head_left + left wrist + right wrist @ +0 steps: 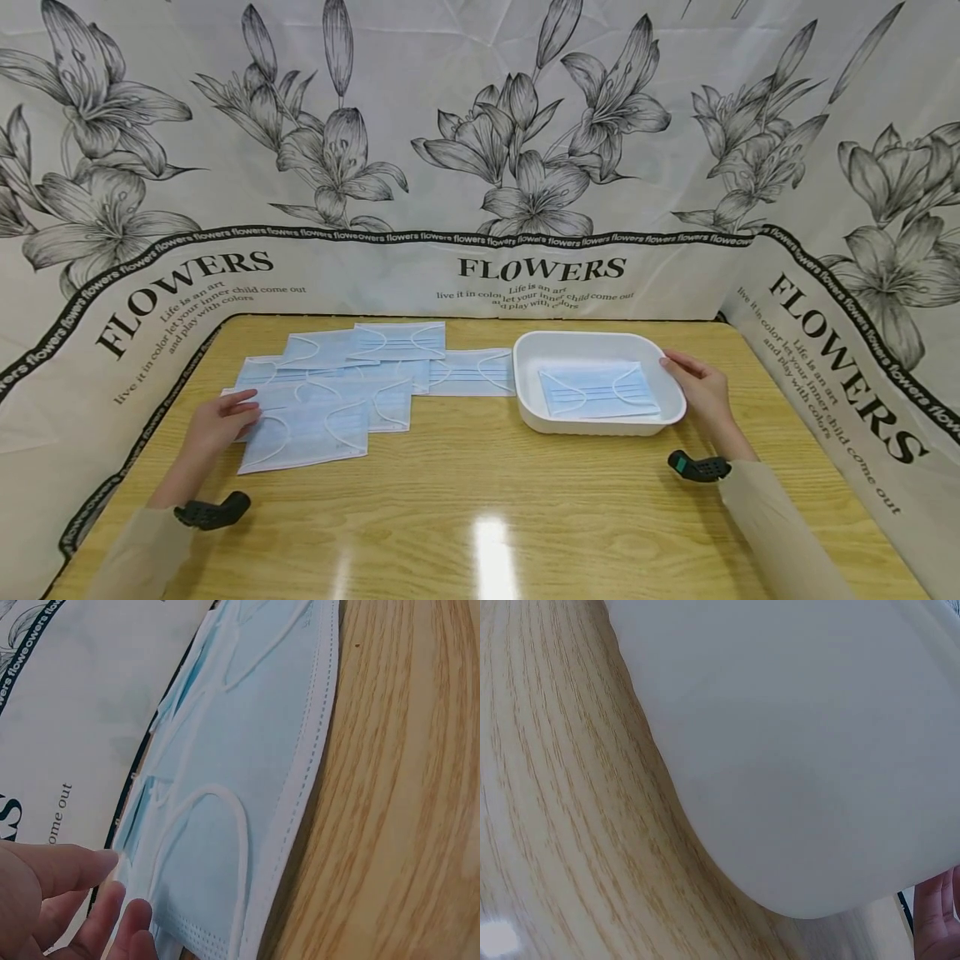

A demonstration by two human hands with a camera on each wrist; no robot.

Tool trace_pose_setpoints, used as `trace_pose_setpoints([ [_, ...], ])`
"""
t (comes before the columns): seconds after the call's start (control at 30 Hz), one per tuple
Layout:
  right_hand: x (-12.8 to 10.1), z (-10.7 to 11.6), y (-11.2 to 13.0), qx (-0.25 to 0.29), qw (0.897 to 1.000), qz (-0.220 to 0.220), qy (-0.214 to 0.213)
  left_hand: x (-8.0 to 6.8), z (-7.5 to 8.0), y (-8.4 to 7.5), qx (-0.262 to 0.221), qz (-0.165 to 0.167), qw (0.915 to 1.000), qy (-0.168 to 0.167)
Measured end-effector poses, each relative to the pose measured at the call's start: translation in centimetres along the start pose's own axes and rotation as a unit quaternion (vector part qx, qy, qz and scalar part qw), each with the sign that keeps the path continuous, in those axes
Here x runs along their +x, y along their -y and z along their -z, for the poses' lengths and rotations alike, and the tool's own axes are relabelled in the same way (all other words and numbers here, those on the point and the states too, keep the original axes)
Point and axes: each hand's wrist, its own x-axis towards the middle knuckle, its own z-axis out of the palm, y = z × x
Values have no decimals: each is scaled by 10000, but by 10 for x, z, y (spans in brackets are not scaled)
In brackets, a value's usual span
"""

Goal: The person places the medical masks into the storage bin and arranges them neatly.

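Observation:
Several pale blue face masks [352,367] lie overlapping on the left half of the wooden table [525,500]. My left hand [242,408] rests with relaxed fingers on the left edge of the nearest mask [307,433]. In the left wrist view my fingertips [112,900] lie at that mask [247,787], close to its white ear loop. A white tray [525,367] stands right of centre with one mask [596,390] flat inside. My right hand [678,367] touches the tray's right rim, fingers straight. The right wrist view shows the tray's wall [795,750] and a fingertip [937,915] beside it.
A paper backdrop [540,275] printed with flowers and the word FLOWERS encloses the table at the back and on both sides. Black wrist cameras [213,510] [697,467] sit on my forearms. Bare wood stretches along the front of the table.

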Motion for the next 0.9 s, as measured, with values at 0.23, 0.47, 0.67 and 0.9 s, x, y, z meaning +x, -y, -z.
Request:
trace_pose_setpoints([
  [0.23, 0, 1, -1, -87, 10000, 27, 12, 0, 2, 9, 126, 70, 9999, 62],
  [0.47, 0, 1, -2, -119, 9999, 76, 12, 0, 4, 10, 131, 71, 9997, 200],
  [0.67, -1, 0, 0, -132, 9999, 12, -32, 0, 4, 11, 327, 93, 9991, 256],
  [0.9, -1, 0, 0, -85, 10000, 32, -14, -2, 4, 10, 420, 115, 9984, 366],
])
